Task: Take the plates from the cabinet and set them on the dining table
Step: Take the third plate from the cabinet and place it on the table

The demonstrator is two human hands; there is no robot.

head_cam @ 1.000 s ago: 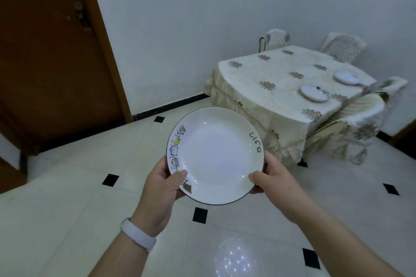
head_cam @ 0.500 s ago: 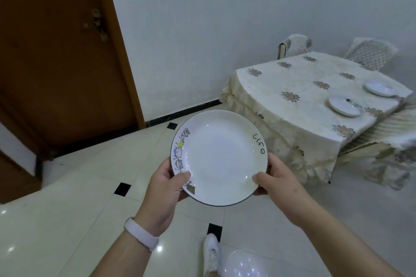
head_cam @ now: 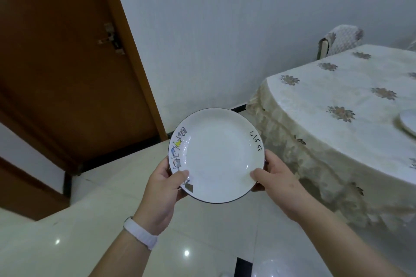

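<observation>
Head view: the door [head_cam: 67, 69] fills more of the left side than 0.5 s ago, and the wall [head_cam: 225, 18] rises behind. The table [head_cam: 337, 119] has slid to the right edge, so only 1 set plate [head_cam: 408, 123] shows there as a sliver, where 2 were in sight before; 1 chair [head_cam: 340, 39] back remains visible beyond it. The shoe seen earlier at the bottom is nearly out of frame. The held plate [head_cam: 217, 155] keeps its place at centre, above the floor [head_cam: 90, 220] and just short of the table's near edge. The left hand [head_cam: 164, 189] grips its left rim, thumb on top; the right hand [head_cam: 279, 180] clasps the right rim likewise. A band [head_cam: 140, 235] circles the left wrist.
</observation>
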